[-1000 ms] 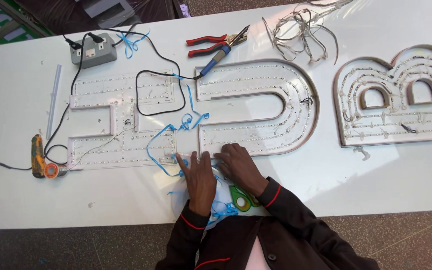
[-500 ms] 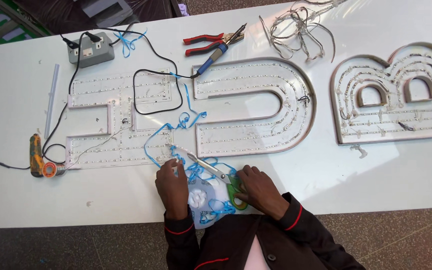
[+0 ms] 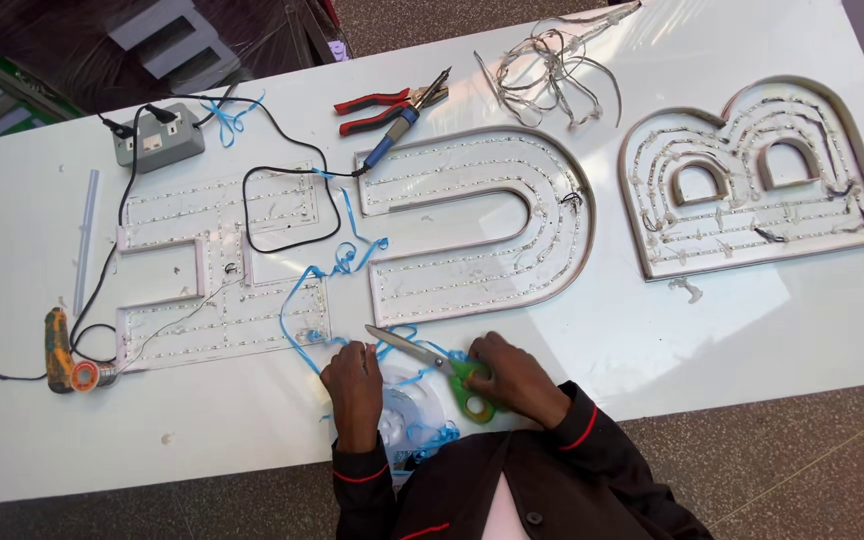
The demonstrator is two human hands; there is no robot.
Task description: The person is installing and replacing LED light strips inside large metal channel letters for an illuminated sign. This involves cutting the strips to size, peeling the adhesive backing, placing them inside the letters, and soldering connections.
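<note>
My right hand [image 3: 507, 375] grips green-handled scissors [image 3: 437, 365] whose blades lie open and point left, over a thin blue wire [image 3: 327, 270]. My left hand [image 3: 352, 385] pinches that blue wire just left of the blade tips. Below both hands lies a clear plastic bag [image 3: 407, 415] with more blue wire in it, at the near table edge. The blue wire curls up across the table between two channel letters fitted with LED strips, one angular [image 3: 212, 285] and one U-shaped [image 3: 482, 225].
A third, double-looped channel letter [image 3: 752, 185] lies at the right. At the back are a grey socket box [image 3: 159, 135], red pliers [image 3: 377, 108], a blue-handled soldering iron [image 3: 402, 125] and a tangle of LED strip [image 3: 552, 65]. An orange tool and solder roll [image 3: 67, 360] sit at the left.
Both hands drew back from the letters toward the table edge. My right hand took up the green scissors and has opened them at the blue wire, which my left hand now holds.
</note>
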